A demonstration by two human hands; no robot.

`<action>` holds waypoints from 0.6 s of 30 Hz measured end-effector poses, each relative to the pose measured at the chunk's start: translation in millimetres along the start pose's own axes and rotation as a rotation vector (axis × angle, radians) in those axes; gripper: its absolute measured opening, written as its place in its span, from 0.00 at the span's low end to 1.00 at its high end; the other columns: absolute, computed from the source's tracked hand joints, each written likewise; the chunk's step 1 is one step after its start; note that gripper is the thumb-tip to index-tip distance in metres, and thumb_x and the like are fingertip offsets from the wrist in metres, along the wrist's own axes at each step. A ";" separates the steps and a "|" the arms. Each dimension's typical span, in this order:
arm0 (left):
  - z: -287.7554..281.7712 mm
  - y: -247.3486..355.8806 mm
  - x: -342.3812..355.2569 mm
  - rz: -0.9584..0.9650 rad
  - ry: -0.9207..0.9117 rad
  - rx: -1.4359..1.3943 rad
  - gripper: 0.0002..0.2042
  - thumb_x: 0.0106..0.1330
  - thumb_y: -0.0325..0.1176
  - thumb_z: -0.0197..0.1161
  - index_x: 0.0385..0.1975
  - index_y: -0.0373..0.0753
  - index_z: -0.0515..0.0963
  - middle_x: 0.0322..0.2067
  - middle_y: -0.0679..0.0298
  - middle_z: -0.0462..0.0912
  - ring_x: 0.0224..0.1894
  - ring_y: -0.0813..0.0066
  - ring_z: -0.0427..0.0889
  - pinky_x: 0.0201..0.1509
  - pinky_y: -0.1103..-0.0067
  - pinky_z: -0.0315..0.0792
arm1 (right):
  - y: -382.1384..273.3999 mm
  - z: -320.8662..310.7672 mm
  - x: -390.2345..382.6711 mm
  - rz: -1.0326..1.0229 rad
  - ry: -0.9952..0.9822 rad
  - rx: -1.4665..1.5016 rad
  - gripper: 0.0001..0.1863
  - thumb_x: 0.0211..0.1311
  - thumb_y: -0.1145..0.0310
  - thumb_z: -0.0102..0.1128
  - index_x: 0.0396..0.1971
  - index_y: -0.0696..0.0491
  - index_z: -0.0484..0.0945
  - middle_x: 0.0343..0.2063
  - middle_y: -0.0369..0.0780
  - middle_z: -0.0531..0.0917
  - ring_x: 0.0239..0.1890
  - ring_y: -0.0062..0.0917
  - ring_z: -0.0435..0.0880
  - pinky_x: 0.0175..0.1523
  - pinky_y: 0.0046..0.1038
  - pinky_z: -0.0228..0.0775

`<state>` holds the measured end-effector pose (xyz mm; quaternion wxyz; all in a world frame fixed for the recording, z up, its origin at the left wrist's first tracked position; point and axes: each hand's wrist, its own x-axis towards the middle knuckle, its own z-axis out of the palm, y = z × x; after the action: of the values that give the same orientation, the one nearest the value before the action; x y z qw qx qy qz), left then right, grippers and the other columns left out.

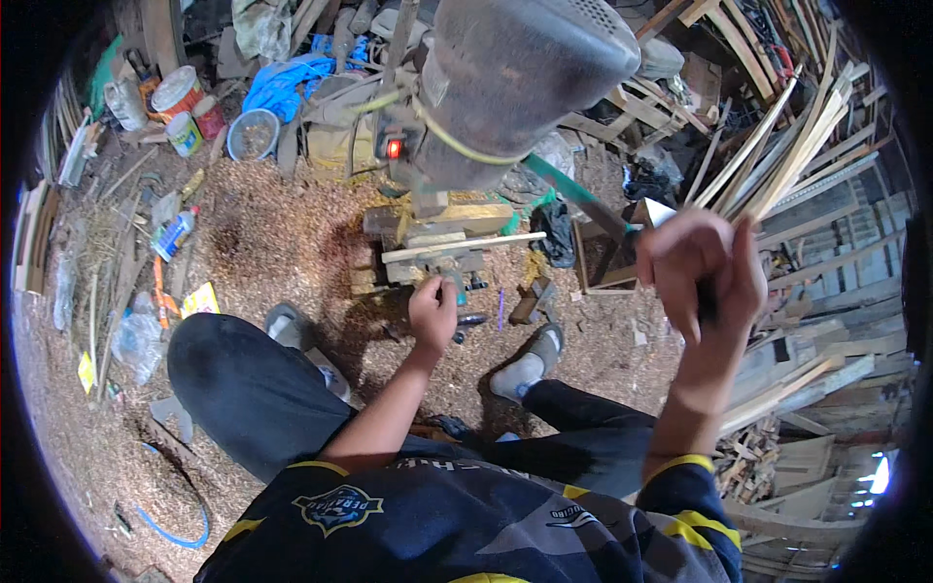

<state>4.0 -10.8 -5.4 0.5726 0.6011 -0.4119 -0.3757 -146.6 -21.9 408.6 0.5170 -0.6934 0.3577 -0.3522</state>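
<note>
My left hand (433, 313) is closed in a fist just below a stack of wooden blocks (457, 216). What it holds, if anything, is hidden. A thin pale wood strip (466, 248) lies across the blocks above it. Raised at the right, my right hand (708, 270) is wrapped round the dark handle of a long flat blade-like tool (593, 206). The tool slants up and left, greenish toward its far end and blurred. Beyond the blocks looms a large grey rounded body (515, 87) with a yellow band, and a red light (394, 148) glows beside it.
Wood shavings cover the ground (262, 233). Long wood strips (807, 146) and planks pile up at the right. At the far left stand paint tubs (177, 92), a grey-rimmed basin (254, 134) and a blue tarp (287, 83). A bottle (175, 233) lies nearer. My slippered feet flank the blocks.
</note>
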 end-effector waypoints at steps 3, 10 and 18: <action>3.7 10.1 1.2 0.038 0.015 -0.002 0.11 0.74 0.31 0.58 0.29 0.33 0.79 0.26 0.55 0.80 0.29 0.63 0.80 0.37 0.71 0.72 | -29.9 -12.3 30.7 0.313 -0.270 -0.023 0.31 0.80 0.56 0.45 0.71 0.64 0.62 0.29 0.46 0.87 0.30 0.25 0.82 0.44 0.24 0.71; -6.5 1.7 -5.3 0.147 0.208 0.275 0.09 0.71 0.33 0.54 0.29 0.37 0.74 0.31 0.53 0.76 0.36 0.46 0.75 0.42 0.53 0.65 | -38.3 7.4 55.0 1.169 0.023 -0.614 0.24 0.76 0.62 0.59 0.64 0.58 0.69 0.46 0.45 0.83 0.51 0.30 0.86 0.41 0.29 0.85; -9.5 7.3 3.7 0.126 0.112 0.077 0.07 0.61 0.31 0.60 0.24 0.40 0.71 0.26 0.58 0.72 0.35 0.50 0.74 0.41 0.58 0.65 | -24.6 -13.2 57.8 1.691 0.263 -0.170 0.23 0.73 0.58 0.61 0.19 0.46 0.63 0.08 0.29 0.59 0.07 0.18 0.57 0.12 0.29 0.46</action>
<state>13.8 -10.7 2.5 0.5937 0.6156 -0.4303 -0.2886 -126.1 -72.6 442.1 0.5064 -0.1838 0.8363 0.1015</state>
